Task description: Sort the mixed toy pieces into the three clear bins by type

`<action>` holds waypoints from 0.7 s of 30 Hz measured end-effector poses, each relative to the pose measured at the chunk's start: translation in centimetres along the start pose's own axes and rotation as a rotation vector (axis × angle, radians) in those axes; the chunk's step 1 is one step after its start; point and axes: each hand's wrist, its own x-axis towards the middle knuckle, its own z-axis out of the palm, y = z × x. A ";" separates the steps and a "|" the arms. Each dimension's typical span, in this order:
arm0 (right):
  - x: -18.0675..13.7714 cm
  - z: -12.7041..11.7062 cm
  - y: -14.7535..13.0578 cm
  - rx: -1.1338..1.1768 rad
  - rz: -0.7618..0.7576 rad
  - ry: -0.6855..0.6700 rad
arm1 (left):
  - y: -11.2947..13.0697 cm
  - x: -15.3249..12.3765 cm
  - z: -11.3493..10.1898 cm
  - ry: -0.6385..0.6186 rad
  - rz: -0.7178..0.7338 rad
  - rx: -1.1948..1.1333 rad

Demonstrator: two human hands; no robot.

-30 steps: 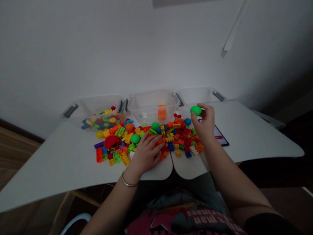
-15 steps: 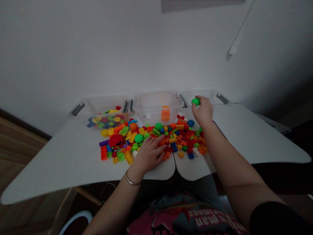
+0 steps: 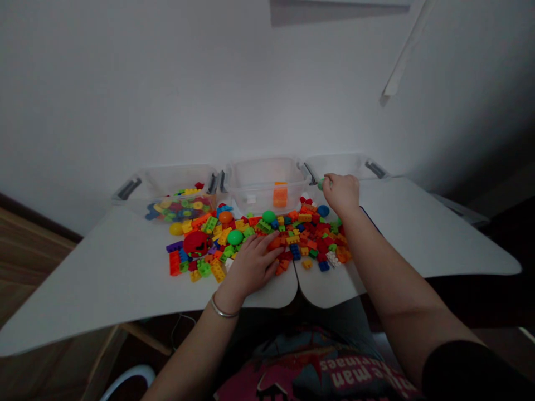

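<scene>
My left hand (image 3: 259,260) lies palm down with fingers spread over the near middle of a heap of toy building bricks (image 3: 304,229). Under its fingertips is an orange ball (image 3: 273,243), partly covered. My right hand (image 3: 341,193) is at the right clear bin (image 3: 355,162), fingers curled round a green ball (image 3: 321,184). That ball is mostly hidden and looks dulled through the plastic wall. Among the bricks sit a green ball (image 3: 234,238), another green ball (image 3: 268,216), a blue ball (image 3: 323,211) and a large red ball (image 3: 196,244).
The left clear bin (image 3: 175,172) contains several colourful pieces. In the middle clear bin (image 3: 265,167) are an orange block (image 3: 280,196) and a small white piece (image 3: 250,199). A white wall rises behind the bins. The white table (image 3: 125,267) has a seam near my body.
My right hand has tipped downward into the right bin, and the green ball sits lower, now behind the fingers and plastic. My left hand stays in place. The view has shifted slightly.
</scene>
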 end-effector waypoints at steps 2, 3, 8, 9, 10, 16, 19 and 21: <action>0.1 0.0 0.1 0.030 -0.002 -0.014 | -0.1 0.0 0.1 0.008 0.000 -0.004; 0.1 -0.1 0.2 0.061 -0.002 -0.008 | -0.1 0.0 0.1 0.021 0.000 -0.010; -0.9 -1.4 -0.6 0.267 -0.036 0.150 | -0.4 -0.5 0.5 0.141 -0.016 -0.078; -1.6 -2.0 -1.1 0.299 -0.063 0.169 | -0.5 -0.6 0.6 0.160 -0.029 -0.098; -2.4 -2.5 -1.7 0.328 -0.095 0.175 | -0.6 -0.7 0.7 0.171 -0.043 -0.117; -9.3 -4.5 -7.0 0.565 -0.317 -0.105 | -1.0 -0.7 1.2 0.206 -0.046 -0.044; -12.1 -3.9 -9.0 0.653 -0.405 -0.277 | -0.9 -0.4 1.2 0.250 -0.013 -0.013; -13.2 -3.4 -9.7 0.702 -0.421 -0.330 | -0.8 -0.3 1.0 0.305 -0.023 -0.034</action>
